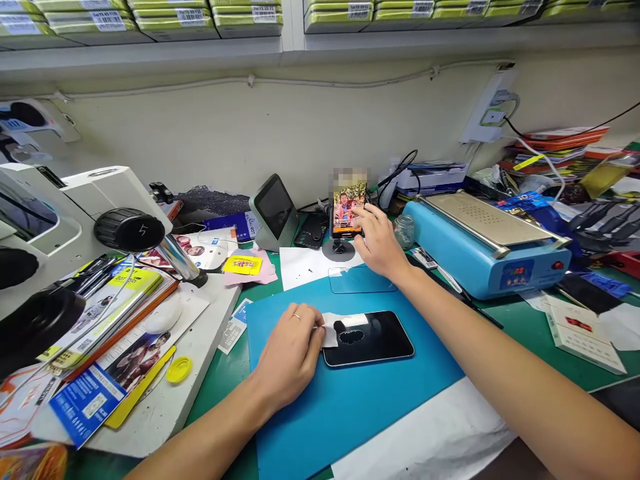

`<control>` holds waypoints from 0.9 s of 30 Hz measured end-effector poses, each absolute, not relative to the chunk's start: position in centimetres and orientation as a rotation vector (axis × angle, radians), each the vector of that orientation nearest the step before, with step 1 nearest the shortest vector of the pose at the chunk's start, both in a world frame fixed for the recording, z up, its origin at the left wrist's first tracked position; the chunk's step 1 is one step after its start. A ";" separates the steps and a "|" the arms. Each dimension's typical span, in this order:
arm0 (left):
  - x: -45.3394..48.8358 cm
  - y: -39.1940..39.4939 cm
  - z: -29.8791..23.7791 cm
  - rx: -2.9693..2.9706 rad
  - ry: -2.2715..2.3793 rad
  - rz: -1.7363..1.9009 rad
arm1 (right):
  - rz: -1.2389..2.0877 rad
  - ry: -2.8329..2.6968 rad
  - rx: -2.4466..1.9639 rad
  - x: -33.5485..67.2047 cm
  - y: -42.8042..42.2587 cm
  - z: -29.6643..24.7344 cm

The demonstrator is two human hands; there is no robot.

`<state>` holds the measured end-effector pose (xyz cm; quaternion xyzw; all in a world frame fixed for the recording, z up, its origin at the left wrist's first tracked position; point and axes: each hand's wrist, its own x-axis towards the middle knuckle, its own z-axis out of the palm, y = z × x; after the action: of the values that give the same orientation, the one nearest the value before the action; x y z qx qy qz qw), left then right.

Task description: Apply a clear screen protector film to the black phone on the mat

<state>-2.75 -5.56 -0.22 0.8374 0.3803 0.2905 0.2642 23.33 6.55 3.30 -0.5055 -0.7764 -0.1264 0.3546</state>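
My left hand (293,350) is closed on a small white wipe (330,333), pressed against the left end of a black phone (383,340). That phone lies flat, screen up, on a blue mat (295,433), with a dark wet-looking patch on its glass. Beyond it my right hand (380,240) reaches to a lit phone (349,207) propped upright on a round stand (339,249). Its fingers are apart and hold nothing, with fingertips at the screen. Between the two phones lies a clear glass screen protector (363,280), partly behind my right wrist.
A blue heating plate machine (450,247) and a small glass jar (405,230) stand on the right. On the left are a microscope (110,200), a white board (175,393) with papers, and a yellow cap (179,369). A grey display device (274,212) stands near the wall.
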 end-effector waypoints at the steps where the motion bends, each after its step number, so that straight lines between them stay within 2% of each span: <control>1: -2.8 -5.6 -0.2 2.263 1.027 0.785 | -0.330 -1.997 -1.305 23.4 6.8 3.3; 12: -2.8 -5.4 -0.2 2.284 1.005 0.808 | -0.336 -1.822 -1.229 23.5 6.9 5.0; 22: -2.9 -5.4 -0.2 2.302 0.989 0.999 | -0.077 -1.880 -1.126 19.8 -6.6 4.7; 27: -3.4 -5.4 0.1 2.275 0.995 1.173 | 0.108 -1.784 -1.246 20.9 -9.7 2.9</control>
<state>-3.36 -5.45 0.10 0.8122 0.3553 0.4190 0.1964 20.87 -9.67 2.92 -0.5069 -0.7257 0.0438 0.4631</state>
